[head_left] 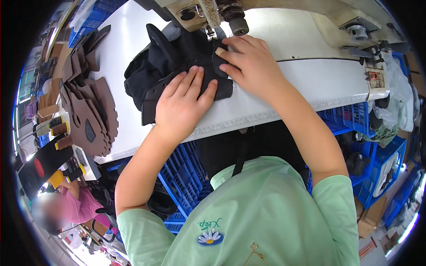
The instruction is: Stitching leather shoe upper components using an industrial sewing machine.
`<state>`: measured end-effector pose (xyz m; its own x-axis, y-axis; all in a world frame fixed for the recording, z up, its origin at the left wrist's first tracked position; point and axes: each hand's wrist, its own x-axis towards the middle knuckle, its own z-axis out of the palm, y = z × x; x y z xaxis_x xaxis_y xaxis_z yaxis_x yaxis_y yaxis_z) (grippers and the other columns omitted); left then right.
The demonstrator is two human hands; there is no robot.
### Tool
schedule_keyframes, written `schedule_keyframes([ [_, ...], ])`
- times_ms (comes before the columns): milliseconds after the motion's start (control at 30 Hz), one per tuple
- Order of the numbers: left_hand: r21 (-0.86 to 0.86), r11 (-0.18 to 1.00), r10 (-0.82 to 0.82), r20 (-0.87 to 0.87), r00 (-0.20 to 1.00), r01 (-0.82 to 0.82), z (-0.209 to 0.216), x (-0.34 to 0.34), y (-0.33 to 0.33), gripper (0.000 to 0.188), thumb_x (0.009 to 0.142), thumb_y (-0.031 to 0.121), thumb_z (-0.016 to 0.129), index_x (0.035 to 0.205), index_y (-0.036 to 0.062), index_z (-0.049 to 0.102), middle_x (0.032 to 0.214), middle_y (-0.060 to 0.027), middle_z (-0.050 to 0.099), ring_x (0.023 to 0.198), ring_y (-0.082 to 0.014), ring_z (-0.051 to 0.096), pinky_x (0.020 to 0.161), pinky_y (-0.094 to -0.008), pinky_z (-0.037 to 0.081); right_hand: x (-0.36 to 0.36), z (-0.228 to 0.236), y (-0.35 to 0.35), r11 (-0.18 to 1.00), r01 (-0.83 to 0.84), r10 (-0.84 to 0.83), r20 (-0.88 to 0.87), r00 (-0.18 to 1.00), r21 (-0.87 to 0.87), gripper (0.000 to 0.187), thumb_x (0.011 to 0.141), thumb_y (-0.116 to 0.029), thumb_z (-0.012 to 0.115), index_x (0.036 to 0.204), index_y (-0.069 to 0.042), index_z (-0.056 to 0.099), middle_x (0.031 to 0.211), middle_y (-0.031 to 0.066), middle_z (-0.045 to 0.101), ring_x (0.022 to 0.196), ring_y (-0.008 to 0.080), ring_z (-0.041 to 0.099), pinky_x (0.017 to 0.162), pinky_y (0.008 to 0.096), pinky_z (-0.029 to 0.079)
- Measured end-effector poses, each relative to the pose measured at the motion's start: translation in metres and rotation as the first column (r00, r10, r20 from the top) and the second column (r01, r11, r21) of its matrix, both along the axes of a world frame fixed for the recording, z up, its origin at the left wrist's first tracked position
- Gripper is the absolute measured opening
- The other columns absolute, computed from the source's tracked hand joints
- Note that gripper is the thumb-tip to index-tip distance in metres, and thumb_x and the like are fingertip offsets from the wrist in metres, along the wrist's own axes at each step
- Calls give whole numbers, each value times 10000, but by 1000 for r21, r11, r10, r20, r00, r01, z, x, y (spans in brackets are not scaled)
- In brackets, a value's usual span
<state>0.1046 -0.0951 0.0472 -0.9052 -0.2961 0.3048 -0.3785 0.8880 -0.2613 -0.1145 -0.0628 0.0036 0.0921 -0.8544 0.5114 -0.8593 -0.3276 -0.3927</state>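
Nine o'clock: brown pieces (pixel 91 117) on white table (pixel 122 44). Black piece (pixel 175 64) at left hand's (pixel 181 103) twelve; that hand flat on it, fingers extended. Presser foot (pixel 210 33) at piece's one. Right hand (pixel 254 61) at piece's three, fingertips touching edge; whether pinching, cannot tell.

A black shoe upper (pixel 185 56) is lying under the presser foot (pixel 211 33), its bunched folds spreading left of that foot.

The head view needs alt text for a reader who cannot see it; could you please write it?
A person's left hand and right hand rest on black material at a sewing machine, on a white table. Brown cut pieces lie piled at its left.
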Motion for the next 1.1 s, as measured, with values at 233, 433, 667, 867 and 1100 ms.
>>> schedule_keyframes([
  [233,-5,1000,24,6,1000,-24,0,-7,5,367,770,166,598,1126,177,686,1200,-124,684,1156,-245,640,1007,-375,480,-3,4,1,1000,25,-25,-30,999,18,296,808,-235,742,1083,-126,738,1130,24,661,1172,214,548,978,411,370],
  [433,-9,998,58,-1,998,-58,-1,-16,8,369,775,167,590,1133,161,678,1193,-138,683,1157,-251,638,1017,-376,470,-7,7,-4,999,36,-37,-84,996,-17,279,821,-228,731,1080,-125,738,1127,10,665,1157,201,552,968,406,376],
  [667,-17,998,62,-44,997,-63,-4,-21,6,334,783,168,596,1105,140,679,1156,-161,691,1142,-262,642,1027,-371,458,-10,10,-7,1000,0,0,-43,999,7,207,830,-199,715,1020,-120,743,1071,-10,698,1104,180,587,932,372,403],
  [867,-26,997,77,-63,995,-78,-5,-23,6,359,775,157,594,1124,151,679,1167,-149,692,1141,-253,648,1014,-372,474,-11,10,-10,1000,4,-5,-65,998,-19,192,842,-206,701,1008,-120,744,1060,-12,705,1093,180,595,925,376,404],
  [1100,-37,998,41,-103,994,-45,-8,-29,-4,273,796,147,611,1055,83,666,1103,-202,700,1103,-291,657,1016,-375,466,-15,7,-20,1000,3,-5,-89,996,-22,174,854,-196,693,1003,-117,737,1006,-1,715,1083,193,603,906,388,410],
])
